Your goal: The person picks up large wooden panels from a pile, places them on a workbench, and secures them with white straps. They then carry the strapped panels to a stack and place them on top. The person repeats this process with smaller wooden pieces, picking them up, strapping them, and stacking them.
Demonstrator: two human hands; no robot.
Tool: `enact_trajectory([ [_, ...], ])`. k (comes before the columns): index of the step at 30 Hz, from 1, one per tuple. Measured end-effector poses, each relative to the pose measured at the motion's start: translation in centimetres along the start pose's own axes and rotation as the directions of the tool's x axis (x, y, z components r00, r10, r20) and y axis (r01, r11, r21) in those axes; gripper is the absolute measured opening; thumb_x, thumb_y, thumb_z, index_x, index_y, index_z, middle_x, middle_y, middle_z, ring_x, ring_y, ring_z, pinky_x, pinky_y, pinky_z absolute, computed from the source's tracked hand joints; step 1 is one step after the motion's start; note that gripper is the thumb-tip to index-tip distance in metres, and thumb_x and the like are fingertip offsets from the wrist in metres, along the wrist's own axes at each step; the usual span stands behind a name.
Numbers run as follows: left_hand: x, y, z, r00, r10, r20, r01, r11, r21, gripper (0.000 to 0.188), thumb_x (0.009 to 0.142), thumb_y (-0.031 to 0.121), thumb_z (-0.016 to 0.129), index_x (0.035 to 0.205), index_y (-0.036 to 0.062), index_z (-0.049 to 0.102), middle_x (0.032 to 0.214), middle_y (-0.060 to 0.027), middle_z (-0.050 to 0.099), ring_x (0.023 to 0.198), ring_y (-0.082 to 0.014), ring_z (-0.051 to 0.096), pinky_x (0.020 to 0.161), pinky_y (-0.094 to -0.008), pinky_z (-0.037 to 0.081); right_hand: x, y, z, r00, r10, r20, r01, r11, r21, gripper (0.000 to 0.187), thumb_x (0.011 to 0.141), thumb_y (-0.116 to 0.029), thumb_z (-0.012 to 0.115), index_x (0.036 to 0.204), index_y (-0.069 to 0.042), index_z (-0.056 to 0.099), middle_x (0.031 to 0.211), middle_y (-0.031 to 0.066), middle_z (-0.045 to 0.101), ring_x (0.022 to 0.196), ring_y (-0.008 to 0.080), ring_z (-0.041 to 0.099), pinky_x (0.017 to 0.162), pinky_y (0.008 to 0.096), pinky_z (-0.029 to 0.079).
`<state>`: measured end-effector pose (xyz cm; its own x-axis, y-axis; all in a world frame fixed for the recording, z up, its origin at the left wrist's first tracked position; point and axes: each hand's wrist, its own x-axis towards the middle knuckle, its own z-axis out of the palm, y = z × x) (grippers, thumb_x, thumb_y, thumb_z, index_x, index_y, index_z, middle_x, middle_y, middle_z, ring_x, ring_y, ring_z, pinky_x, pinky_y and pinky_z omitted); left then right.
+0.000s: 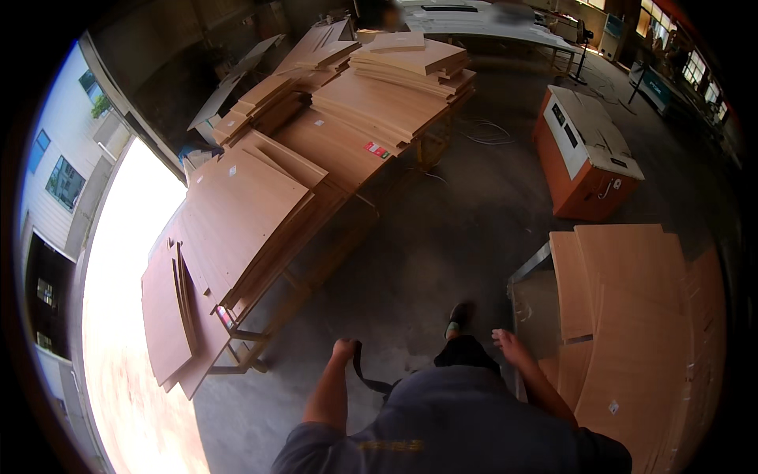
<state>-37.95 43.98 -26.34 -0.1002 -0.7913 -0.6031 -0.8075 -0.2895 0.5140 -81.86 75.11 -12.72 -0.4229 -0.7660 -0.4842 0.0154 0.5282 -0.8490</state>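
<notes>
My left hand [344, 349] is closed in front of my body, gripping the end of a black strap [359, 366]. The strap curves down from the fist toward my waist. My right hand [509, 346] is raised at my right side with its fingers apart and nothing in it. Close to it stands a stack of brown wood panels [636, 316], which the hand does not appear to touch. One foot [461, 317] shows ahead of me on the concrete floor.
A long bench on the left carries stacked wood panels [241, 207], some jutting over its edge. An orange machine with a pale top [594, 142] stands front right. Far back is a white-topped table [493, 30]. Cables [485, 130] lie on the floor. Bright daylight enters through a left doorway.
</notes>
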Motion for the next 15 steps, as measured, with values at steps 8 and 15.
enact_trajectory([
  [8,12.6,37.1,-1.2,0.949,0.251,0.189,-0.011,0.628,-0.778,0.043,0.09,0.032,0.059,0.123,0.0045,0.052,0.098,-0.0081,0.064,0.08,-0.02,0.063,0.067,-0.0331,0.052,22.6,-11.4,-6.5,0.997,-0.072,0.02,0.073,0.996,-0.06,0.046,0.1,-0.035,0.039,0.124,0.001,0.053,0.117,0.0135,0.061,0.101,0.0211,0.06,0.089,0.0345,0.047],
  [15,22.6,55.9,-1.2,0.99,0.139,0.033,-0.068,0.662,-0.746,0.063,0.088,0.047,0.06,0.126,-0.0021,0.047,0.114,-0.017,0.059,0.098,-0.0265,0.06,0.079,-0.0363,0.05,42.3,-30.8,-11.4,0.936,-0.345,0.066,0.347,0.876,-0.335,0.037,0.098,-0.028,0.047,0.118,0.001,0.058,0.118,0.015,0.061,0.109,0.0228,0.058,0.095,0.0322,0.043],
])
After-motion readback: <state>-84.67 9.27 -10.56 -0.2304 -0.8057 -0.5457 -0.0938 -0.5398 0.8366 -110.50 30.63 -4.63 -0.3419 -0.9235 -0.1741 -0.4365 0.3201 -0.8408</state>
